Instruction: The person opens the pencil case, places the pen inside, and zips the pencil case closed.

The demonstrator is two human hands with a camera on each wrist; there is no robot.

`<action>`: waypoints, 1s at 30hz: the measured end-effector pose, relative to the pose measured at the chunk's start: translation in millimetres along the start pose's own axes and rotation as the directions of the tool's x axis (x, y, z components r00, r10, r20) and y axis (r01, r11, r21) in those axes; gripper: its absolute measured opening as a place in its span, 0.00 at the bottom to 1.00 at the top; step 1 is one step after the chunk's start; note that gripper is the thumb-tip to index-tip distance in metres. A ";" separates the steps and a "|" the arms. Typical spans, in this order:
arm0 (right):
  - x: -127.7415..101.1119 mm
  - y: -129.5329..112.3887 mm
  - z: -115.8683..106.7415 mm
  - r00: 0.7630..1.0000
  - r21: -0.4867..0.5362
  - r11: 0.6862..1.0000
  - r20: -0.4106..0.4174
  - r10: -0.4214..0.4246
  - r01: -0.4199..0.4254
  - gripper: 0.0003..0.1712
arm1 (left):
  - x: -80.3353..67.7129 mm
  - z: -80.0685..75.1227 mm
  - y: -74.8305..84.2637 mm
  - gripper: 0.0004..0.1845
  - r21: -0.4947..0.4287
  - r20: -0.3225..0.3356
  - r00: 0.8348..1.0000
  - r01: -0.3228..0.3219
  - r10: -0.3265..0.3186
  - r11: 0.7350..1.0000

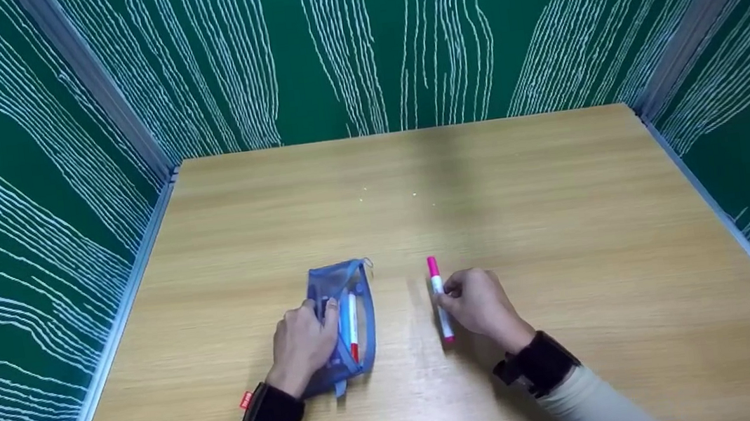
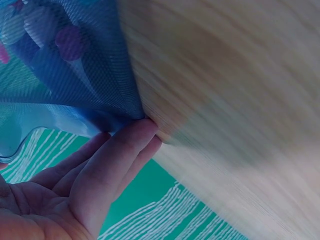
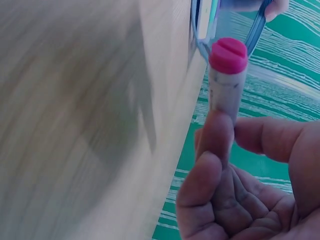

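Note:
A blue mesh pencil pouch (image 1: pixel 329 275) stands unzipped on the table, its opening toward the right. My left hand (image 1: pixel 303 342) grips its left side, thumb at the opening and fingers behind the mesh. Inside lies a white marker (image 1: pixel 352 315) with a red end, beside a blue item; more pens show blurred through the mesh (image 2: pixel 95 65) in the left wrist view. Right of the pouch, my right hand (image 1: pixel 486 302) pinches a white marker with pink ends (image 1: pixel 436 281) between thumb and fingers. In the right wrist view, one pink end (image 3: pixel 228 56) points toward the pouch.
The wooden table (image 1: pixel 276 207) carries a few tiny light specks (image 1: pixel 414 194) toward the back. Green panels with white wavy lines (image 1: pixel 342 45) enclose the back and both sides, with grey posts (image 1: pixel 114 92) at the corners.

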State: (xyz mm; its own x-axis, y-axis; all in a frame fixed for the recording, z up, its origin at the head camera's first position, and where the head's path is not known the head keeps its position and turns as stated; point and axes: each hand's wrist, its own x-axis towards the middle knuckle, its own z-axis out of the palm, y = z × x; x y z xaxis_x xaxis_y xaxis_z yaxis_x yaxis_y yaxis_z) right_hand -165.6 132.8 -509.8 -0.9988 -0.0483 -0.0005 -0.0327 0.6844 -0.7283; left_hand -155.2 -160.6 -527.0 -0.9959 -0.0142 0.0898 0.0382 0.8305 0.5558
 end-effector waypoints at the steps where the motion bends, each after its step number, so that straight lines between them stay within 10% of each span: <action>1: 0.4 -2.0 2.9 1.000 0.008 1.000 0.001 -0.003 0.003 0.03 | 0.1 0.0 0.3 0.23 -0.001 0.003 1.000 0.002 -0.002 1.000; 30: 6.0 -66.2 78.1 0.980 0.249 0.967 0.200 -0.001 -0.049 0.05 | -0.1 -0.2 0.9 0.26 0.000 0.020 1.000 0.010 -0.010 1.000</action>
State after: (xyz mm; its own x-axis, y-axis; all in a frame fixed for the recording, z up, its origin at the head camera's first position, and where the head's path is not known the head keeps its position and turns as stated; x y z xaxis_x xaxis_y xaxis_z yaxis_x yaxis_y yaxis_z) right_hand -166.7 30.4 -515.1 -0.9716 -0.1936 -0.1364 0.0265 0.4834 -0.8750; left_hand -155.0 -160.0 -526.3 -0.9976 -0.0116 0.0681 0.0283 0.8303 0.5566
